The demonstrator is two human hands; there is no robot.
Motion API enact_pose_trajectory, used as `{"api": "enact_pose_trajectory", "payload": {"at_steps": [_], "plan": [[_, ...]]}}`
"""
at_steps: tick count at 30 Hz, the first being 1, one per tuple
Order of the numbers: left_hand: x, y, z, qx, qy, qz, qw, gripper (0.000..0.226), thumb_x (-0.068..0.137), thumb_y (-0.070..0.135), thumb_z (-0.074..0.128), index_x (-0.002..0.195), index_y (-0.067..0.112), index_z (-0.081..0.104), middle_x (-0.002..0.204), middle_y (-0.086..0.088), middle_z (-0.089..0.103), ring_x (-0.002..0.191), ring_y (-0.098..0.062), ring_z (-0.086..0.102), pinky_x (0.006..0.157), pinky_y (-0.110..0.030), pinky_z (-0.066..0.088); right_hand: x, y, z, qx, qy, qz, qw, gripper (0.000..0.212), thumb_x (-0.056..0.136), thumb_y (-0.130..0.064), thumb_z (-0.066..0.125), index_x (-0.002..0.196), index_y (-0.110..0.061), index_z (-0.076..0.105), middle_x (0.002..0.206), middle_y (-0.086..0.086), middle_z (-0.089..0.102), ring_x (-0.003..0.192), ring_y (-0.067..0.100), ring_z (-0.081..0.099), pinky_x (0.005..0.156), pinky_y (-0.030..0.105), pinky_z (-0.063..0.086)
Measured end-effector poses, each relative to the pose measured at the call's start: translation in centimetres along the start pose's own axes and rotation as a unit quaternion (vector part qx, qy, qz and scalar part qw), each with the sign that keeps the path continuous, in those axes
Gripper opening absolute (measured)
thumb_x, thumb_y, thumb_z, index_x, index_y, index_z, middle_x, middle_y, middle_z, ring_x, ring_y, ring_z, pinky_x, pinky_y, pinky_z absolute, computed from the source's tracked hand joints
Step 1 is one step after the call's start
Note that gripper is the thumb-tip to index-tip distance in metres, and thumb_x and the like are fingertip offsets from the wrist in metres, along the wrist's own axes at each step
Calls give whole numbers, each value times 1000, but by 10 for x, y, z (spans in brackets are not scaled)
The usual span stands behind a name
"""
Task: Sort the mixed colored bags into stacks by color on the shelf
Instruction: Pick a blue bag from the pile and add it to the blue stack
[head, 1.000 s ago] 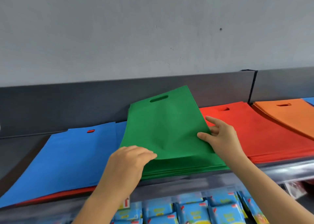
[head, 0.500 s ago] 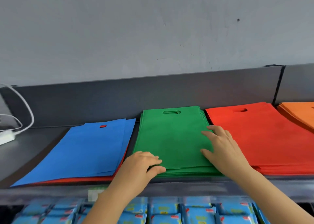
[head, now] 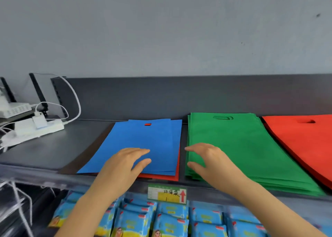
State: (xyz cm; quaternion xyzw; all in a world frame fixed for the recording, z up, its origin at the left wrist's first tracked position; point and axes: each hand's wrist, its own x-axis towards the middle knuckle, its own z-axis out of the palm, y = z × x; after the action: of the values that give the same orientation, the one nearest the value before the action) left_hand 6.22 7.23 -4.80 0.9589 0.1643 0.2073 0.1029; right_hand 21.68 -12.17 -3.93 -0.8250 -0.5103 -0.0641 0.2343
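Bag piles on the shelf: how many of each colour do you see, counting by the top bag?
Blue-topped pile: 1, with a red layer showing beneath it
Green pile: 1
Red pile: 1
Total: 3 piles

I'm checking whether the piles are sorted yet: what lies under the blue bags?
A red bag shows beneath the blue bags, along their front and right edges and through the handle hole. How many lie below, or other colours, is covered.
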Motion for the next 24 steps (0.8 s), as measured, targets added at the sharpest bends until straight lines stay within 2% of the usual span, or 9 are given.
{"api": "enact_pose_trajectory", "payload": {"at_steps": [4, 7, 10, 12, 14, 17, 20, 22, 24], "plan": [[-2, -45, -18, 20, -66, -12, 998, 62, 83, 63, 34, 139, 37, 38, 144, 19, 35, 135, 2, 25, 108, -18, 20, 21, -33, 26, 8, -55, -2, 998, 55, 89, -41, 58, 138, -23, 43, 143, -8, 45, 131, 9, 39, 108, 22, 32], [4, -68, -21, 13, -124, -4, 992, 72, 74, 71, 32, 139, 40, 36, 147, 21, 29, 137, 4, 18, 110, -21, 17, 29, -46, 39, -3, -111, 36, 993, 55, 88, -48, 55, 136, -21, 46, 138, -3, 51, 126, 15, 47, 104, 29, 39], [7, -79, -15, -61, -180, -18, 982, 75, 67, 79, 41, 132, 41, 45, 145, 21, 34, 134, 3, 26, 108, -23, 24, 32, -52, 40, -21, -152, 63, 986, 56, 85, -56, 54, 128, -20, 55, 127, -1, 60, 113, 18, 56, 96, 32, 45], [9, -84, -15, -119, -199, -28, 972, 81, 56, 85, 46, 122, 40, 55, 140, 23, 41, 129, 7, 33, 105, -21, 28, 32, -55, 37, -22, -162, 73, 984, 59, 81, -58, 56, 128, -22, 55, 127, -4, 59, 113, 16, 55, 96, 29, 44], [13, -88, -20, -113, -221, -25, 968, 75, 53, 81, 56, 117, 43, 58, 137, 28, 42, 127, 6, 35, 105, -23, 30, 30, -56, 37, -18, -155, 84, 984, 61, 79, -59, 58, 130, -25, 53, 129, -9, 57, 115, 10, 54, 96, 22, 42], [20, -92, -22, -93, -234, -13, 968, 59, 62, 72, 64, 113, 43, 60, 133, 27, 46, 126, 4, 38, 106, -28, 33, 27, -54, 40, -12, -130, 93, 987, 59, 79, -58, 60, 130, -29, 53, 127, -15, 57, 109, 2, 54, 91, 14, 40], [23, -98, -19, -116, -233, -2, 965, 43, 73, 66, 60, 106, 40, 65, 130, 22, 53, 122, 5, 44, 105, -30, 36, 27, -54, 43, 5, -107, 104, 989, 47, 82, -51, 60, 124, -29, 59, 112, -20, 62, 82, -13, 54, 73, 4, 37], [23, -101, -16, -123, -224, -5, 967, 36, 80, 63, 55, 98, 35, 68, 122, 19, 59, 117, 4, 49, 101, -31, 40, 28, -53, 46, 26, -85, 118, 989, 34, 84, -48, 60, 111, -28, 67, 90, -21, 65, 67, -9, 56, 60, 9, 41], [23, -99, -12, -113, -188, 0, 976, 39, 87, 57, 49, 76, 23, 65, 99, 7, 69, 96, -6, 61, 84, -30, 47, 28, -52, 52, 45, -51, 140, 988, 29, 83, -49, 59, 99, -27, 69, 82, -12, 67, 70, 6, 61, 62, 21, 46]]}}
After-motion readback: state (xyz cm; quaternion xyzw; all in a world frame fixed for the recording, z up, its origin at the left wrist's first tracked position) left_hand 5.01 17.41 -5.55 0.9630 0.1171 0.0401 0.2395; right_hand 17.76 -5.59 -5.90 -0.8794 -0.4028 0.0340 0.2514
